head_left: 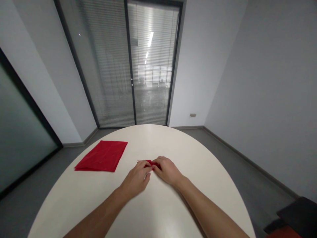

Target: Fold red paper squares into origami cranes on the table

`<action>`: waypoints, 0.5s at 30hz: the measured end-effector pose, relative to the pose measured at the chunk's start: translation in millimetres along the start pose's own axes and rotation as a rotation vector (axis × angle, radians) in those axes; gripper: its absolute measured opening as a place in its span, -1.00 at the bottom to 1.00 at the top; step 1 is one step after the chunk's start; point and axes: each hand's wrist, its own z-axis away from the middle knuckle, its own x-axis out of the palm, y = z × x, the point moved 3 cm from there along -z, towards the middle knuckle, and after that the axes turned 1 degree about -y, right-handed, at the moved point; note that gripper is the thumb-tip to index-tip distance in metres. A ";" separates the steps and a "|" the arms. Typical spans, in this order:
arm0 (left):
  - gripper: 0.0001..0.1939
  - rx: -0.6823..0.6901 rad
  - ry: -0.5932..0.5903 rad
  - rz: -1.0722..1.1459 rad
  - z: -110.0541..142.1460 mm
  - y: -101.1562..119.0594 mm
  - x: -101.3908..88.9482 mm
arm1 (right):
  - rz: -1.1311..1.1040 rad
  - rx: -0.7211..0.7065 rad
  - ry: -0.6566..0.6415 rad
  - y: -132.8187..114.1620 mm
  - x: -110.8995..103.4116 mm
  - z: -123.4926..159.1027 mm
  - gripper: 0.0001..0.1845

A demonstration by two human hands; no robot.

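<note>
A small folded piece of red sheet [150, 162] lies on the table between my two hands, mostly covered by my fingers. Whether it is paper or thin cloth I cannot tell. My left hand [137, 178] has bent fingers gripping its left part, with the thumb low at the near side. From the right, my right hand [166, 169] pinches the other end between thumb and fingers. The fingertips of both hands almost meet over the red piece. To the left, apart from both hands, a flat stack of larger red sheets [102, 156] rests with slightly creased surfaces.
The round white table [203, 195] fills the space before me. Past its far edge stand glass panels with blinds [153, 82] in dark frames. A wall socket [193, 115] sits low on the wall. At lower right is a dark chair-like object [298, 215].
</note>
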 end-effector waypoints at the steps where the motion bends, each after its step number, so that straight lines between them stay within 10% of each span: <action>1: -0.66 0.012 -0.004 0.009 0.1 0.1 0.9 | 0.001 0.024 0.000 1.2 -0.1 -0.4 -0.74; 15: -0.72 -0.169 0.070 -0.188 0.7 -3.8 2.6 | 0.103 0.240 0.058 11.4 5.7 -7.6 -0.69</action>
